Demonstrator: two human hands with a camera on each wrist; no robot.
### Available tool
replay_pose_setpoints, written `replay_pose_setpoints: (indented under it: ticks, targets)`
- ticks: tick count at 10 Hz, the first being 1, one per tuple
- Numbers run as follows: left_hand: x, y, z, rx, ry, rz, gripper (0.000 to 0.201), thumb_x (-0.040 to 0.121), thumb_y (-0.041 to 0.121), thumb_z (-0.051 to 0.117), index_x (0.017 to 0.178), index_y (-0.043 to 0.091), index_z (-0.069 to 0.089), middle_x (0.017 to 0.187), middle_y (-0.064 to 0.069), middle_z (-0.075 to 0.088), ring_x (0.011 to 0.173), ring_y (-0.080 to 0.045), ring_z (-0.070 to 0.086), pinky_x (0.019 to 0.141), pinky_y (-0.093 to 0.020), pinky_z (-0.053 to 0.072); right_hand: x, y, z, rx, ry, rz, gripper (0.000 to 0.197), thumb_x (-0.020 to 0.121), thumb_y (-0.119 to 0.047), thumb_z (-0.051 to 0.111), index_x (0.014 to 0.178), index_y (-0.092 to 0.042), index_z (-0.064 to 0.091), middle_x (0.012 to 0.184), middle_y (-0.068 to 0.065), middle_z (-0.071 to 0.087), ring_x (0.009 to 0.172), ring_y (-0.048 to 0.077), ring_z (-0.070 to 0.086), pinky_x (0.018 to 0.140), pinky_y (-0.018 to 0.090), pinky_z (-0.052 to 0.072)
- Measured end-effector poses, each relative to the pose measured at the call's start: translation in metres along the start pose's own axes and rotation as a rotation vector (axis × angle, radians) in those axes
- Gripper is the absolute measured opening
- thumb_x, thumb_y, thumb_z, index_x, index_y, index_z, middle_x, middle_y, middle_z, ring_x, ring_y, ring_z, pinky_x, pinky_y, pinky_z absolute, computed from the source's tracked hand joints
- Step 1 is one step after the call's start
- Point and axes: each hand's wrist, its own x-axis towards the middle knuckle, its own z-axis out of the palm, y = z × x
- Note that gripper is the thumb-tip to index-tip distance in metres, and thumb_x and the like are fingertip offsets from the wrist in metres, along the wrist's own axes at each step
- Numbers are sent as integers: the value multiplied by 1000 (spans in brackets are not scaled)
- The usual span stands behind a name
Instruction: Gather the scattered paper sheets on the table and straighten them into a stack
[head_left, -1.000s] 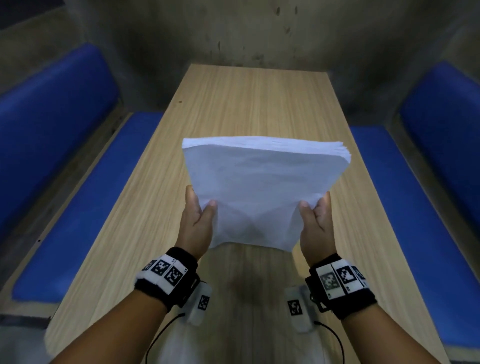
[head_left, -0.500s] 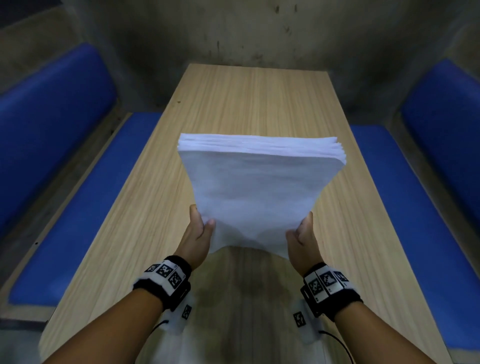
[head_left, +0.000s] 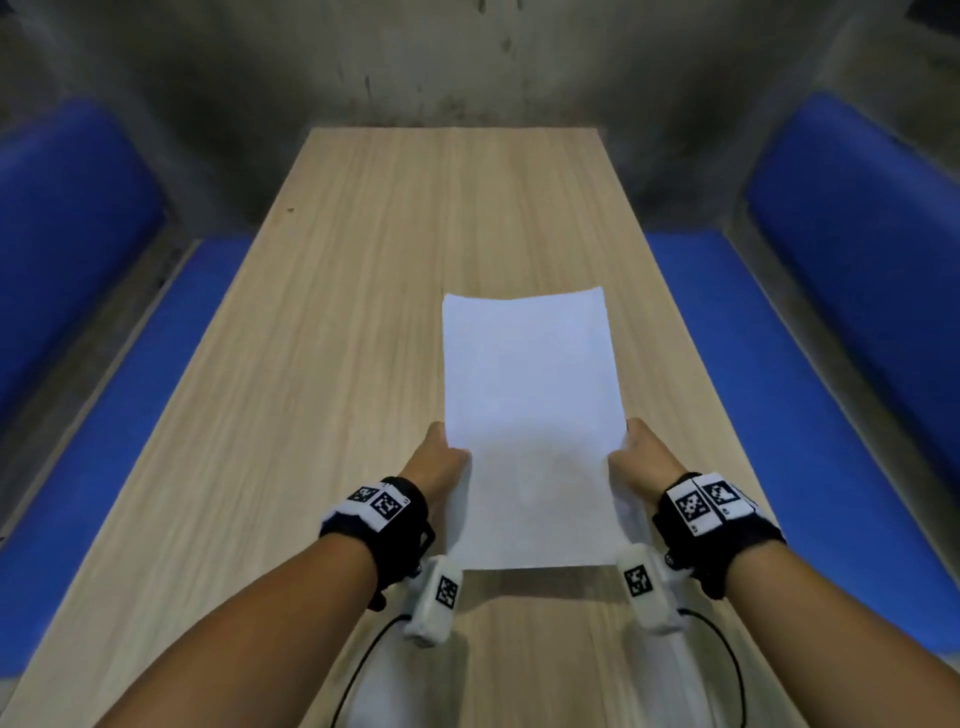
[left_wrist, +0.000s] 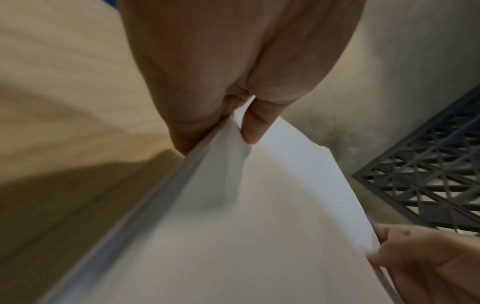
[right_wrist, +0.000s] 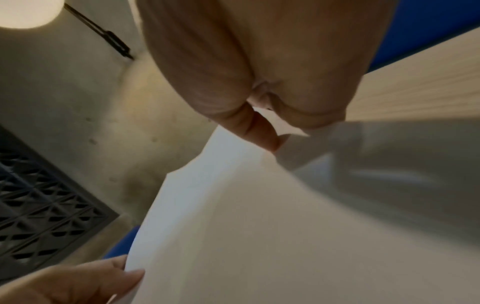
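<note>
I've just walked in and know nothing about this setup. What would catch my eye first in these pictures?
First, the white paper stack in the middle of the long wooden table, gripped at its two long edges by the left hand and right hand. Next, the black wristbands with checkered square markers. Bright blue padded benches line both sides of the table.

Dim indoor light, sharp head view, smeared wrist views.

The head view is dim and bluish, dark toward the corners, with the worktop (head_left: 363, 322) edges bowed by the wide lens; the paper stack (head_left: 530, 415) is the brightest patch and throws a soft shadow toward the person. Both wrist views are motion-blurred and warm-toned. A round lamp (right_wrist: 23, 12) glares, blown out, in the right wrist view's top left corner.
</note>
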Motion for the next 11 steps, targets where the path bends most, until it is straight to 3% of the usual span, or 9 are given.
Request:
replay_pose_setpoints:
  ticks: [1, 2, 3, 4, 5, 6, 8, 9, 11]
  targets:
    - [14, -3, 23, 54, 10, -48, 6, 83, 0, 45, 87, 4, 48, 82, -5, 40, 72, -15, 38, 69, -28, 38, 13, 17, -3, -84, -26, 56, 24, 88, 0, 42, 111, -3, 40, 89, 12, 43, 92, 24, 41, 77, 28, 32]
    - [25, -7, 38, 180, 90, -32, 40, 77, -2, 51, 60, 19, 23, 63, 2, 21, 57, -14, 18, 53, -27, 16, 21, 27, 1, -147, -22, 81, 33, 91, -1, 43, 123, 7, 41, 111, 23, 51, 99, 28, 47, 77, 28, 31]
    - [30, -8, 42, 306, 142, -12, 42, 74, 3, 57, 58, 20, 22, 59, 3, 22, 54, -14, 19, 50, -26, 15, 23, 30, 6, -181, 20, 107, 40, 91, -2, 45, 130, 7, 40, 120, 26, 50, 109, 35, 52, 78, 33, 39]
    - [32, -11, 41, 365, 165, -28, 35, 74, 9, 60, 60, 18, 30, 61, 3, 31, 55, -13, 29, 49, -24, 23, 22, 33, 10, -257, 49, 102, 41, 89, -4, 49, 129, 5, 43, 125, 24, 53, 112, 36, 54, 81, 33, 42]
    - [29, -12, 40, 390, 185, -33, 22, 76, 16, 64, 76, 12, 42, 68, 2, 42, 58, -13, 39, 48, -24, 29, 21, 38, 8, -285, 76, 94, 37, 84, -8, 54, 120, 1, 46, 111, 19, 57, 90, 32, 55, 69, 31, 40]
    - [27, -13, 39, 433, 180, -24, 26, 78, 21, 64, 89, 10, 43, 78, -2, 49, 61, -15, 45, 47, -25, 30, 20, 43, 7, -307, 100, 65, 29, 83, -8, 55, 110, -3, 45, 106, 16, 56, 83, 29, 52, 65, 30, 39]
    - [26, -9, 41, 541, 137, -9, 42, 83, 26, 60, 114, 1, 47, 97, -13, 59, 81, -27, 57, 59, -28, 39, 17, 41, 13, -397, 112, 25, 35, 87, -6, 51, 121, -3, 44, 125, 16, 48, 109, 33, 55, 79, 32, 42]
    - [22, -7, 38, 543, 122, -34, 43, 83, 28, 60, 115, 1, 48, 92, -8, 54, 78, -24, 53, 54, -26, 37, 16, 41, 12, -390, 80, 46, 36, 87, -6, 50, 123, -3, 43, 126, 16, 47, 110, 33, 55, 77, 31, 40]
    - [3, -13, 12, 300, 144, -19, 62, 84, 49, 59, 128, 9, 40, 110, -12, 64, 94, -28, 65, 72, -29, 48, 16, 42, -3, -210, 149, 50, 47, 88, -18, 54, 130, -1, 39, 133, 18, 48, 111, 35, 57, 86, 36, 49]
